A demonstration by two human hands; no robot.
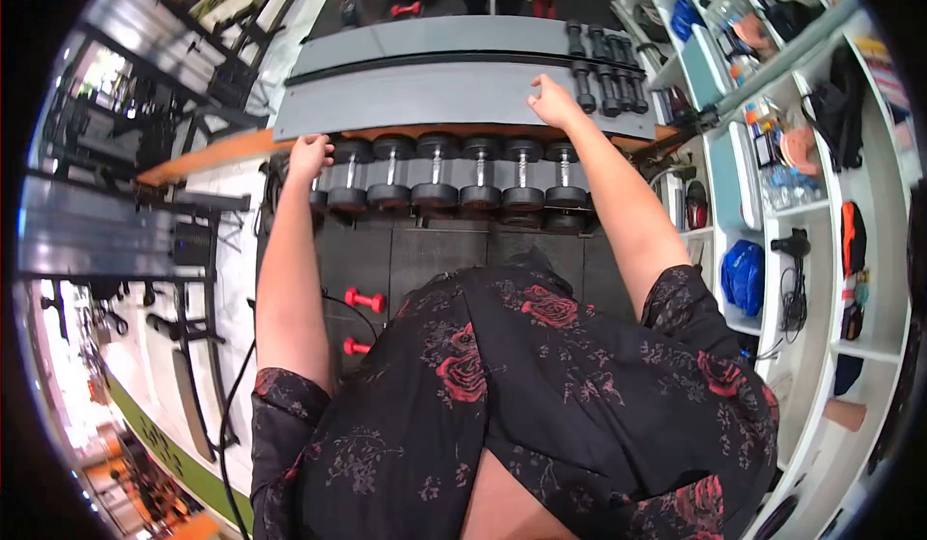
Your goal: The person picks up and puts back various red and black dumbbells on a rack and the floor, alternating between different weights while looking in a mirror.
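Note:
My left hand (309,156) is at the left end of a row of black dumbbells with chrome handles, its fingers curled by the upper head of the leftmost dumbbell (317,197). Whether it grips that dumbbell is hidden. Above the grey shelf board (415,96) hovers my right hand (554,103), thumb and forefinger apart and nothing visible between them. Just right of it, small black dumbbells (607,91) lie side by side on the board. Below, the larger dumbbells (436,168) lie in their row on a rack.
Two red dumbbells (365,299) lie on the black floor mat (435,245), near a dark cable (232,405). White shelving (811,347) with bags, bottles and a hair dryer (792,242) stands to the right. A mirror (386,36) behind the board reflects it. Gym benches (188,395) stand left.

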